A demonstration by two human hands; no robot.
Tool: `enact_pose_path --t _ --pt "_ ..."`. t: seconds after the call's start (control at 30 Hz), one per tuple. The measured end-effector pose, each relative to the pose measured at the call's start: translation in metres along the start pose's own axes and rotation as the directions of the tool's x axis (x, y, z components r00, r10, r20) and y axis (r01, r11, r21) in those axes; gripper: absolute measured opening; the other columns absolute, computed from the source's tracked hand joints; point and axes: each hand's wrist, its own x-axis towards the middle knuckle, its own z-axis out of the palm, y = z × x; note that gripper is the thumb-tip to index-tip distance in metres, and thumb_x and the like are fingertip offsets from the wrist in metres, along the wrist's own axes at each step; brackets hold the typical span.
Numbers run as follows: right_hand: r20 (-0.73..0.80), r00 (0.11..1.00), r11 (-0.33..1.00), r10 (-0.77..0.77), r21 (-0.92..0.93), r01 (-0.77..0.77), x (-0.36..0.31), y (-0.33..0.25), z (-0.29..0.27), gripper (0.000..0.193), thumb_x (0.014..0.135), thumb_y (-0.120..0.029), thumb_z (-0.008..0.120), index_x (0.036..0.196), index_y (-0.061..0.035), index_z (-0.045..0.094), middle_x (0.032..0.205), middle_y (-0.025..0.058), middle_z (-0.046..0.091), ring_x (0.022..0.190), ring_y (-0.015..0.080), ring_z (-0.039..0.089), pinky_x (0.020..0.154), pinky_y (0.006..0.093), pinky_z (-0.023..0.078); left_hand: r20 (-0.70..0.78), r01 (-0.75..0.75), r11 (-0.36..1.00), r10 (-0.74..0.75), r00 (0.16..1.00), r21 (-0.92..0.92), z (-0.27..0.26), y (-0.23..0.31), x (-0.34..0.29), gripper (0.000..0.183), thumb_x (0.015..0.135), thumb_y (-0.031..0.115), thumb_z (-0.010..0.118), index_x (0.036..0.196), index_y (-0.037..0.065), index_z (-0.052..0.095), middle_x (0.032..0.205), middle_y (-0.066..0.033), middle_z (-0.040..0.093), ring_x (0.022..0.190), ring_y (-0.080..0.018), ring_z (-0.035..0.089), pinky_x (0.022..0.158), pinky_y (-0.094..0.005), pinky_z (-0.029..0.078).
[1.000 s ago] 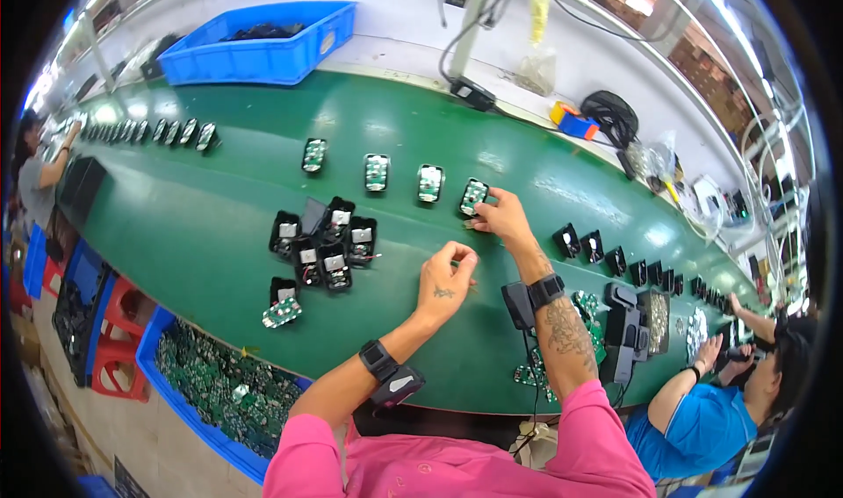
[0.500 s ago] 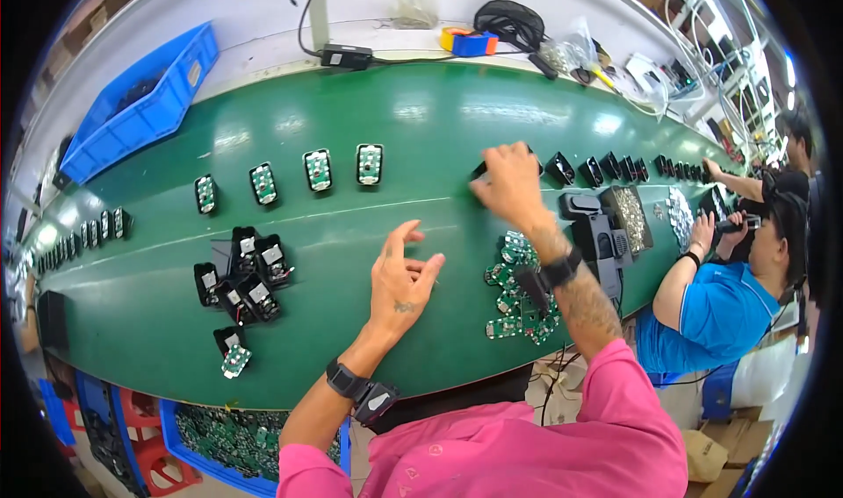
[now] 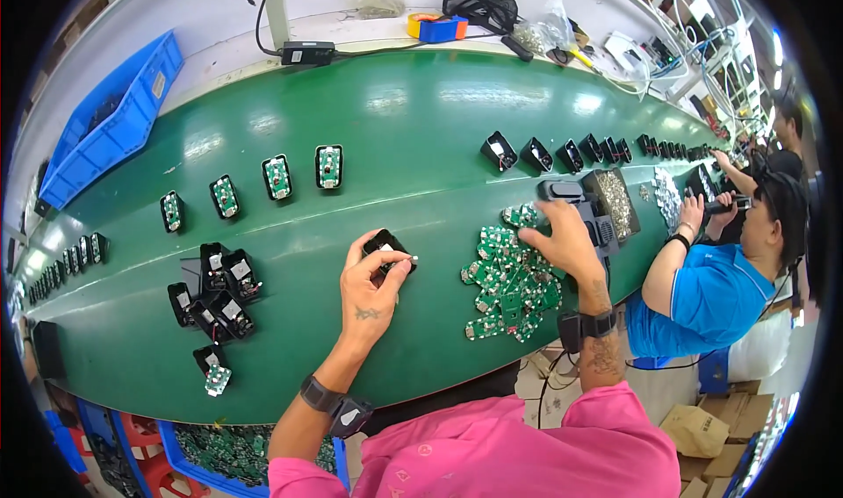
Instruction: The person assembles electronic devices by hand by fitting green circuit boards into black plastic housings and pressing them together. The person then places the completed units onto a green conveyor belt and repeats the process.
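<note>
My left hand (image 3: 364, 294) holds a small black plastic housing (image 3: 383, 240), thumb and fingers closed around it, just above the green bench. A small pale part shows near the thumb tip; what it is I cannot make out. My right hand (image 3: 569, 245) hovers at the upper right edge of a pile of green circuit boards (image 3: 505, 278), thumb and fingers apart. Beyond it, a row of black housings (image 3: 500, 152) runs off to the right. On the far left side, several housings with green boards fitted (image 3: 329, 168) stand in a spaced row.
A cluster of black housings (image 3: 230, 313) lies to the left, with a loose circuit board (image 3: 217, 378) nearby. A grey device (image 3: 601, 227) and an open box of small metal parts (image 3: 612, 203) stand right. A blue crate (image 3: 110, 120) sits far left. A co-worker in blue (image 3: 689, 305) works at right.
A black housing from the row's near end is now in my left hand, which was empty before. My right hand has moved from that row down to the circuit boards. The view has shifted slightly.
</note>
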Motion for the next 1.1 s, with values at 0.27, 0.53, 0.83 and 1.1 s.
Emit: enact_pose_path --t 0.27,0.53,0.83,1.1 --pt "-0.076 0.991 0.984 -0.112 -0.145 0.100 0.002 -0.004 0.018 0.024 0.092 -0.015 0.063 0.109 0.0019 0.066 0.098 0.0151 0.065 0.093 0.0345 0.061 0.081 0.0427 0.049 -0.006 -0.016 1.000 0.016 1.000 -0.008 0.003 -0.002 -0.005 0.008 0.086 0.010 0.071 0.088 0.002 0.071 0.123 -0.0164 0.057 0.082 -0.0165 0.064 0.068 -0.0262 0.051" --pt "-0.150 0.950 0.724 0.275 0.683 -0.101 -0.022 -0.077 0.031 0.027 0.102 -0.017 0.054 0.092 0.0040 0.067 0.067 0.0004 0.062 0.061 0.0031 0.050 0.053 0.0220 0.036 -0.083 -0.353 0.863 0.406 0.910 0.361 0.013 0.013 -0.019 0.009 0.083 0.010 0.074 0.091 0.009 0.070 0.123 -0.0143 0.058 0.086 -0.0253 0.067 0.067 -0.0325 0.054" --pt "-0.234 0.969 0.705 0.074 0.700 0.116 -0.052 -0.164 0.055 0.021 0.099 -0.010 0.057 0.106 0.0060 0.069 0.084 0.0083 0.067 0.070 0.0121 0.061 0.060 0.0248 0.046 -0.057 -0.290 0.795 0.376 0.925 0.533 0.012 0.011 -0.021 0.014 0.081 0.010 0.075 0.094 0.011 0.071 0.119 -0.0141 0.059 0.080 -0.0314 0.069 0.064 -0.0380 0.057" --pt "-0.313 0.945 0.764 0.094 0.632 0.134 -0.061 -0.165 0.062 0.020 0.099 -0.010 0.058 0.108 0.0048 0.069 0.083 0.0109 0.069 0.070 0.0184 0.066 0.063 0.0300 0.050 0.013 -0.373 0.624 0.502 0.865 0.687 0.011 0.008 -0.023 0.013 0.078 0.011 0.074 0.090 0.010 0.070 0.117 -0.0124 0.061 0.075 -0.0302 0.068 0.061 -0.0369 0.055"
